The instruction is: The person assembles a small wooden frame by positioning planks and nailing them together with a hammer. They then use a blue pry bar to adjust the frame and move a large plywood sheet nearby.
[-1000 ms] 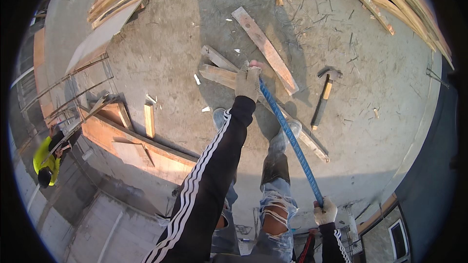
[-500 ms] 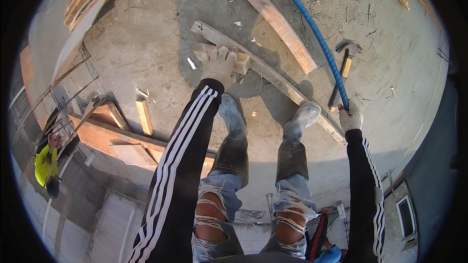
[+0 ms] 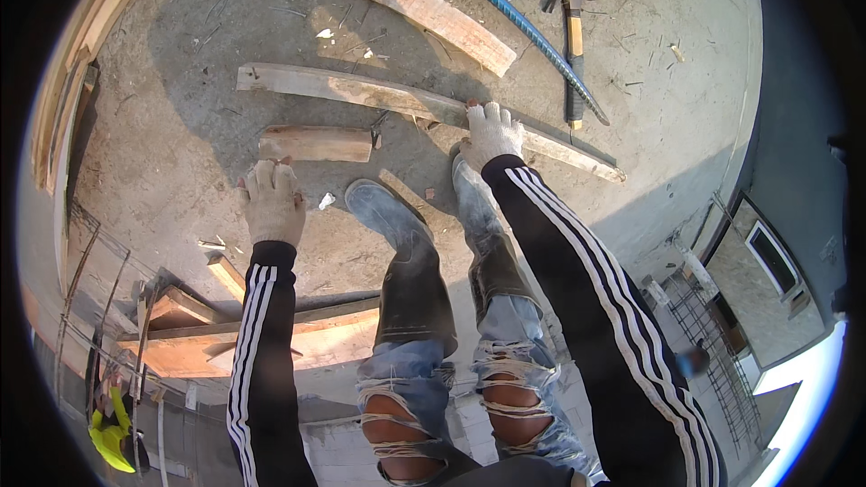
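Observation:
My left hand, in a pale work glove, has its fingers apart and holds nothing. Just beyond its fingertips lies a short wooden block, with bent nails at its right end. Across the floor runs a long wooden strip, and my gloved right hand is closed over its right part; the fingertips are partly hidden. Farther off, a blue ribbed bar with a tapered end lies next to a claw hammer.
A wider plank lies beyond the strip. Thin wire or nail pieces litter the concrete. Timber is stacked at far left, boards lie near left. A person in yellow is at lower left. My boots stand close to the block.
My left hand has let go of the short block and drawn back from it. My right hand has released the blue bar and moved left onto the long strip. The view has turned.

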Demonstrator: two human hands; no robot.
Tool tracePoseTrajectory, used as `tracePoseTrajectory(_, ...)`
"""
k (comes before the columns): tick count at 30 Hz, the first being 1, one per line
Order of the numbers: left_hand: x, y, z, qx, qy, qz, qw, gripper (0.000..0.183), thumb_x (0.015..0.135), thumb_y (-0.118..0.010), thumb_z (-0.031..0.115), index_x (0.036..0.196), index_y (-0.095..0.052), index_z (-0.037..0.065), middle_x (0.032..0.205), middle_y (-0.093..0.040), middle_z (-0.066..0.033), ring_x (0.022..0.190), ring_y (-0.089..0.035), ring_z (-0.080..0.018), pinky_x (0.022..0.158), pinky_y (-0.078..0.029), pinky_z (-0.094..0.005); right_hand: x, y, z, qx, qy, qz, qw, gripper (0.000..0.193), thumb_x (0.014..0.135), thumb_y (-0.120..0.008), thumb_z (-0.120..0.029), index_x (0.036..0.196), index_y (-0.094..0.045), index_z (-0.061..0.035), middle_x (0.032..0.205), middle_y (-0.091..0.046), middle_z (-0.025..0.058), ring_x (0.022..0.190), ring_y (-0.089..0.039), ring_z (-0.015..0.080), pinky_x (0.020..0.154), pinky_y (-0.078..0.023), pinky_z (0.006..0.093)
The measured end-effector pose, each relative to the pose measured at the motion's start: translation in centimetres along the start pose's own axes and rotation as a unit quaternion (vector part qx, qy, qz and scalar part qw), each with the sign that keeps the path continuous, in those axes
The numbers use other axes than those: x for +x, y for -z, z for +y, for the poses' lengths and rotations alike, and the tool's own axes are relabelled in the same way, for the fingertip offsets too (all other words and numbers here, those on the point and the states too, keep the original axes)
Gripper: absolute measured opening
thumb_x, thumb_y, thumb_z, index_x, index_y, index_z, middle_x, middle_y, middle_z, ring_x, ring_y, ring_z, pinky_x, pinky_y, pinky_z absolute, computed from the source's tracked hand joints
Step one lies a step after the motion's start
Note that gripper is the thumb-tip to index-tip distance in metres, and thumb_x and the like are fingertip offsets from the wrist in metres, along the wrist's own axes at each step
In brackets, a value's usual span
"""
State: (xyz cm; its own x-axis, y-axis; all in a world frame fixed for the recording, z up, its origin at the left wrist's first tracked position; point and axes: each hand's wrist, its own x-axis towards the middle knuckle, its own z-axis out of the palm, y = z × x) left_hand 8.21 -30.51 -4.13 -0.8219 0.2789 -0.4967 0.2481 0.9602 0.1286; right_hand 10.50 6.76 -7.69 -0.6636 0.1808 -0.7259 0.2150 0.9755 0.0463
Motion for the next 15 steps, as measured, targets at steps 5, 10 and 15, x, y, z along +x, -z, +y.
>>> tracePoseTrajectory(5, -10.0, -1.4, -4.8, -0.191, 0.150, -0.005, 0.970, 0.046, 0.077, -0.075, 0.002, 0.121, -0.059, 0.006, 0.118, -0.056, -0.0115, 0.094, -0.059, -0.0304, 0.085, -0.050, -0.0456, 0.5, 0.6, -0.4, 0.023, 0.003, 0.005, 1.000, 0.044, 0.086, -0.069, -0.021, 0.128, -0.059, -0.0154, 0.128, -0.060, 0.0103, 0.125, -0.057, 0.0328, 0.104, -0.042, 0.0607)
tracePoseTrajectory(10, -25.0, 1.3, -3.5, -0.390, 0.390, -0.029, 0.834, 0.042, 0.079, -0.076, 0.006, 0.117, -0.058, -0.001, 0.123, -0.058, -0.0149, 0.110, -0.060, -0.0261, 0.092, -0.052, -0.0378, -5.8, 9.5, 2.5, 0.118, 0.090, 0.032, 0.988, 0.033, 0.081, -0.071, -0.022, 0.111, -0.061, -0.0131, 0.112, -0.064, 0.0135, 0.111, -0.061, 0.0381, 0.095, -0.047, 0.0531)
tracePoseTrajectory(15, -38.1, 8.8, 1.6, -0.495, 0.424, -0.016, 0.759, 0.036, 0.082, -0.072, 0.006, 0.115, -0.059, -0.001, 0.121, -0.062, -0.0145, 0.102, -0.063, -0.0247, 0.093, -0.052, -0.0368, -15.4, 23.0, 6.4, 0.232, 0.134, 0.120, 0.956, 0.037, 0.081, -0.073, -0.011, 0.114, -0.058, -0.0043, 0.106, -0.061, 0.0209, 0.103, -0.060, 0.0449, 0.086, -0.049, 0.0512)
